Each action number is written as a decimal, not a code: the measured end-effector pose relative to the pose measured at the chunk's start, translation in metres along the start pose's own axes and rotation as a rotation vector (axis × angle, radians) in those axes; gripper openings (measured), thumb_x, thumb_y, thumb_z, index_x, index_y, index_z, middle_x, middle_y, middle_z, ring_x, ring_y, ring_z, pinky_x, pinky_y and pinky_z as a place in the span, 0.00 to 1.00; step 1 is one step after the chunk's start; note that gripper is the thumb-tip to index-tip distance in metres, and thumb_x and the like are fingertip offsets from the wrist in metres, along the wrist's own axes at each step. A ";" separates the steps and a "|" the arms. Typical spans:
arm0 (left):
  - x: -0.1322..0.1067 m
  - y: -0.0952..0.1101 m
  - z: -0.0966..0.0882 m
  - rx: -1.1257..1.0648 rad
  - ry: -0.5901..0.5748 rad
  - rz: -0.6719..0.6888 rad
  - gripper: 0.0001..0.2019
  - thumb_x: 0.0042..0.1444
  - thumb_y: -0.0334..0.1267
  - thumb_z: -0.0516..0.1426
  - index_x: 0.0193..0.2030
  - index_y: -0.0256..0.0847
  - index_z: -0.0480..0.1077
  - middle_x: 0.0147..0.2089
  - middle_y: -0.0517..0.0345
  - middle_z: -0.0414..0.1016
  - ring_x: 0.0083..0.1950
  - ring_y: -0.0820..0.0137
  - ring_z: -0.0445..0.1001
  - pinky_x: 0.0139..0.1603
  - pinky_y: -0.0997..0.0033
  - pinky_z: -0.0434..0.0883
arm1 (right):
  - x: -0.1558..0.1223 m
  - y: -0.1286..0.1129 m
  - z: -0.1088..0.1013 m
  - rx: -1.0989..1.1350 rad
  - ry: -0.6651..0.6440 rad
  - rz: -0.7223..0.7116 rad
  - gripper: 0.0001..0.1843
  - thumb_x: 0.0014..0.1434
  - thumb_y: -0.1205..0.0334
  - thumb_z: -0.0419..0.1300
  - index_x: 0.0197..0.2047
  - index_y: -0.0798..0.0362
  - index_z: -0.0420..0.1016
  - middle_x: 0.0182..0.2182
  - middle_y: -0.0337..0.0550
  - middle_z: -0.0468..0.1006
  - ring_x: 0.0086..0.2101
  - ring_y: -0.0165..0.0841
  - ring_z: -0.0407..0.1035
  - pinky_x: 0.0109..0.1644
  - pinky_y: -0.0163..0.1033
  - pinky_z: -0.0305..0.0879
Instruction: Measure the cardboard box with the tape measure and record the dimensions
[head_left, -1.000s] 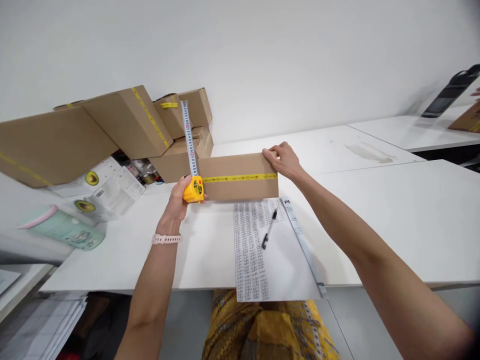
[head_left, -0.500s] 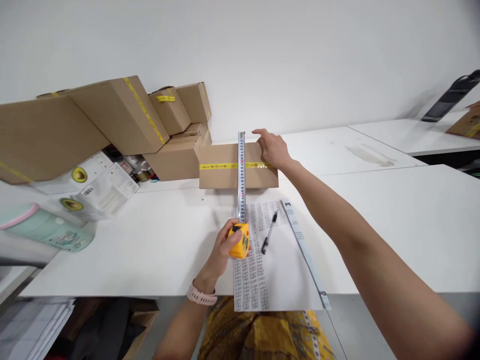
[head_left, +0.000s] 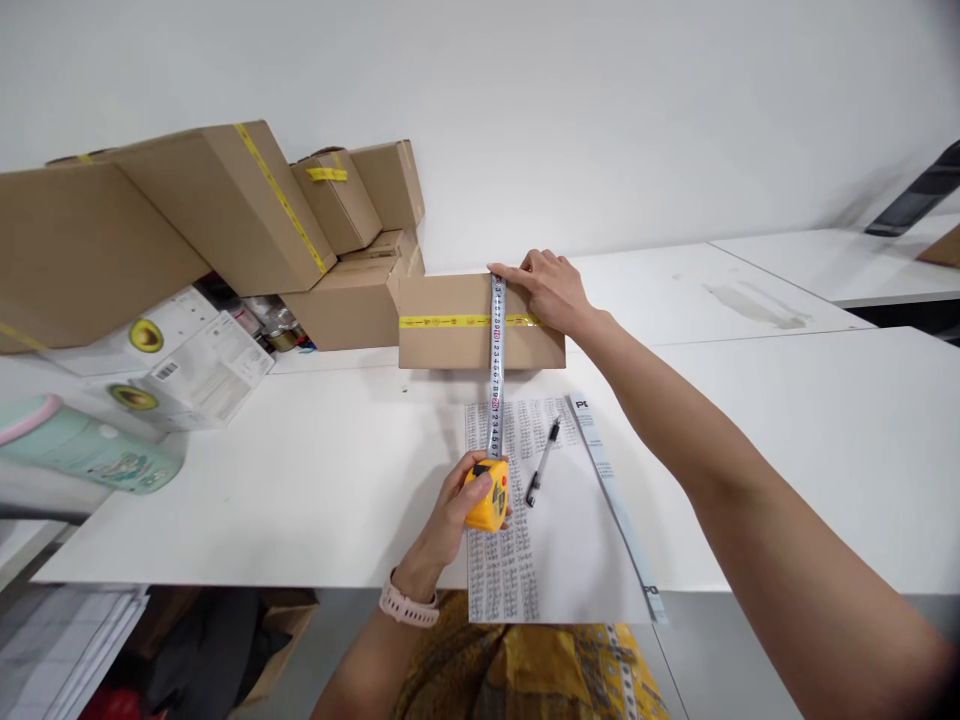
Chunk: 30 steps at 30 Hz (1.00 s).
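Item, far left: a mint-green tumbler (head_left: 90, 458) with a pink lid, lying on its side, blurred. Beside it, white cartons (head_left: 169, 355) printed with an avocado mark, and above and behind them a leaning pile of stacked boxes (head_left: 225, 205) in brown card, several banded with yellow tape, against the wall. All stand on a white table (head_left: 300, 480). Near the table's front edge: the left hand (head_left: 450, 512), a pale pink wristband (head_left: 409, 604) on its wrist, closed firmly round the yellow tape measure (head_left: 487, 497), thumb on top of the case. From the case a white blade (head_left: 495, 370) runs straight away from the person, up the near face and across the top of a single brown box (head_left: 450, 322) that stands at mid-table, banded lengthwise in yellow and touching the pile at its left end. The right hand (head_left: 553, 292) lies on the box's top at the far edge, fingers stretched and curled round nothing, index fingertip pressing the blade's end down. Before the box: a printed sheet (head_left: 540, 560) of dense columns, overhanging the table's front edge, with a black pen (head_left: 541, 476) lying on it just right of the tape measure. Far right: a second table (head_left: 795, 262), well apart.
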<state>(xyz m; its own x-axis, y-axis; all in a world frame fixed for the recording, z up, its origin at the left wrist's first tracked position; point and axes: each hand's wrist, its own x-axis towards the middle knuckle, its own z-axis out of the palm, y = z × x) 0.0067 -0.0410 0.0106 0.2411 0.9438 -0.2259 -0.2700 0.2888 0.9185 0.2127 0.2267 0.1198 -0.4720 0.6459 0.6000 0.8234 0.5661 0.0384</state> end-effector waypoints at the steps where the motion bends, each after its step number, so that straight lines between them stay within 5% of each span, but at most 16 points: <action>1: 0.000 -0.001 0.000 0.007 0.004 -0.004 0.27 0.54 0.58 0.66 0.52 0.44 0.68 0.52 0.51 0.74 0.35 0.65 0.79 0.35 0.63 0.78 | 0.000 0.000 0.000 -0.022 -0.004 -0.013 0.28 0.68 0.59 0.50 0.69 0.34 0.64 0.44 0.49 0.69 0.42 0.44 0.58 0.45 0.47 0.54; 9: 0.006 -0.009 -0.004 0.136 0.011 -0.001 0.25 0.57 0.55 0.65 0.54 0.44 0.67 0.50 0.53 0.75 0.42 0.68 0.75 0.41 0.70 0.74 | -0.002 -0.004 0.001 -0.066 0.025 -0.011 0.27 0.68 0.61 0.49 0.69 0.34 0.65 0.44 0.50 0.69 0.42 0.44 0.58 0.44 0.47 0.54; 24: 0.010 0.002 0.002 0.110 0.118 -0.127 0.30 0.52 0.57 0.67 0.55 0.43 0.66 0.46 0.53 0.77 0.38 0.66 0.77 0.33 0.69 0.77 | -0.005 -0.007 0.000 0.017 0.043 0.000 0.24 0.71 0.55 0.46 0.67 0.35 0.68 0.44 0.50 0.70 0.44 0.46 0.61 0.47 0.50 0.57; 30: -0.021 -0.004 0.000 -0.073 0.021 -0.124 0.35 0.52 0.56 0.68 0.61 0.43 0.63 0.49 0.47 0.76 0.41 0.58 0.81 0.37 0.60 0.79 | -0.018 -0.018 -0.007 0.047 0.092 0.075 0.28 0.73 0.51 0.39 0.71 0.43 0.63 0.42 0.51 0.74 0.45 0.46 0.61 0.49 0.51 0.57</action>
<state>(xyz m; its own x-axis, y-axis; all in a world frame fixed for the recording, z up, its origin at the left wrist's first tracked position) 0.0021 -0.0620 0.0120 0.2577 0.9029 -0.3439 -0.3067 0.4140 0.8571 0.2084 0.2011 0.1133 -0.3770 0.6385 0.6709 0.8387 0.5427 -0.0452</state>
